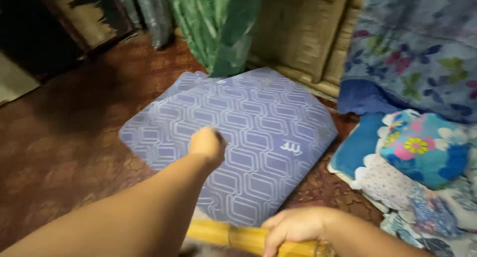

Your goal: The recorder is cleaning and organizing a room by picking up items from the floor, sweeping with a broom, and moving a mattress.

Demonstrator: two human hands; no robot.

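A folded purple mat [258, 123] with a pale geometric pattern lies flat on the reddish-brown floor [74, 152]. My left hand [207, 145] reaches out over the mat's middle, fingers curled in a loose fist; whether it touches the mat I cannot tell. My right hand [293, 227] sits at the bottom edge, closed around a yellow bamboo-like stick [223, 234] that runs left to right just below the mat's near corner.
A heap of flowered cloths and a blue pillow [422, 152] lies at the right. A blue floral blanket [422, 48] drapes above it. Green patterned fabric [218, 23] and a tan cushion [303, 28] stand behind the mat.
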